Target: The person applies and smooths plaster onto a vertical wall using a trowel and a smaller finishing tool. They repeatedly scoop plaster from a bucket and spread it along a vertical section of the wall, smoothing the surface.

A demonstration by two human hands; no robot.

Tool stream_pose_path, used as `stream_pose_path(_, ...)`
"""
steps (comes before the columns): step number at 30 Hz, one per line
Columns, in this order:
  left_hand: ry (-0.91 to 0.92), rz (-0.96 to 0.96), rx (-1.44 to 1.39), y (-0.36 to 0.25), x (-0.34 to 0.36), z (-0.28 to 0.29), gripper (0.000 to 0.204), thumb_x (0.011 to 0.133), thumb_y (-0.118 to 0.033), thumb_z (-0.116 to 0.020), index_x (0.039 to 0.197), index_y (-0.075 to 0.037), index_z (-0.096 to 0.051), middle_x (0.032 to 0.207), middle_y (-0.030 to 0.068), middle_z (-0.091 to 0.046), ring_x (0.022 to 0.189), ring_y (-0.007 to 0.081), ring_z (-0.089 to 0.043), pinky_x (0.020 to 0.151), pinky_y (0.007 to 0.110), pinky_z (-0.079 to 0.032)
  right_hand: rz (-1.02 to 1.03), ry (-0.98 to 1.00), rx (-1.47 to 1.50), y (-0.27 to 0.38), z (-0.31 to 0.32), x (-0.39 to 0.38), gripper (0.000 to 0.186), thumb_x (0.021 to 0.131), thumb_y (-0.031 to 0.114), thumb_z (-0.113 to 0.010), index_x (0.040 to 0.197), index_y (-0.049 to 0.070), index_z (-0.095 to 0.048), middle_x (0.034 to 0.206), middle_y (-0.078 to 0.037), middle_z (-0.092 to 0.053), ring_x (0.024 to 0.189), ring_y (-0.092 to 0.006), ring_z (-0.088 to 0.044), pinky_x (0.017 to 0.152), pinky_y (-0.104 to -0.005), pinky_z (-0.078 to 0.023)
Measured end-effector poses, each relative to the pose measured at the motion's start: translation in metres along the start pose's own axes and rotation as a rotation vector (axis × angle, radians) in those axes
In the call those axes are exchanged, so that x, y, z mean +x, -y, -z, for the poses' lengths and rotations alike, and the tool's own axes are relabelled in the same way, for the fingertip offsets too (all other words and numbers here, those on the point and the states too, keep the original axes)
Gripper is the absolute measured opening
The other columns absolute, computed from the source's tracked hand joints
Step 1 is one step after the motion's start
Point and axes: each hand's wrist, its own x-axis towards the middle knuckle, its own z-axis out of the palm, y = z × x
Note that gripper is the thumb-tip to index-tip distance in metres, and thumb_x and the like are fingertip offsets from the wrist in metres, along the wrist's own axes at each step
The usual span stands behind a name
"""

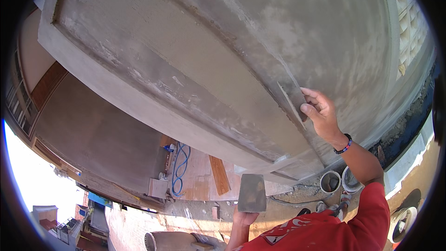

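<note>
Clamped in right hand (322,114) at the band edge of the wall (353,42): thin trowel (296,102), presumably light, stiff, best held by its back; gripped from below in left hand (247,217): grey board (252,193).

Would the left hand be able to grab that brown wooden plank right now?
Probably not: the left hand holds a grey rectangular board, and the brown wooden plank seems to lie farther off, beyond it.

One fisheye view looks from the person's head, facing down and ahead to a near wall (223,65) within the right hand (321,114)'s reach; the red shirt (320,232) enters from below, and straight edges bend toward the rim.
</note>
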Motion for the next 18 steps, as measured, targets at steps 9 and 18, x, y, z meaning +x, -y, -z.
stream_pose_path(9,-0.115,-0.036,-0.001,0.001,-0.006,-0.010,0.029,0.092,-0.019,-0.054,0.118,-0.005,-0.056,0.115,0.0084,-0.059,0.104,0.0219,-0.058,0.087,0.033,-0.049,0.310,0.102,0.099,0.094,-0.038,0.118,0.038,0.091,0.007,-0.056,0.128,-0.001,-0.051,0.095,-0.011,-0.066,0.078,-0.0137,-0.063,0.063,-0.0260,-0.054)
stream_pose_path(18,-0.108,-0.055,-0.038,0.014,-0.002,-0.025,0.035,0.092,-0.023,-0.051,0.122,-0.005,-0.054,0.118,0.0088,-0.059,0.105,0.0242,-0.058,0.088,0.038,-0.050,0.202,0.134,-0.057,0.066,-0.058,0.116,0.036,0.089,0.005,-0.059,0.125,0.004,-0.056,0.098,-0.009,-0.068,0.067,-0.0080,-0.060,0.059,-0.0228,-0.050)
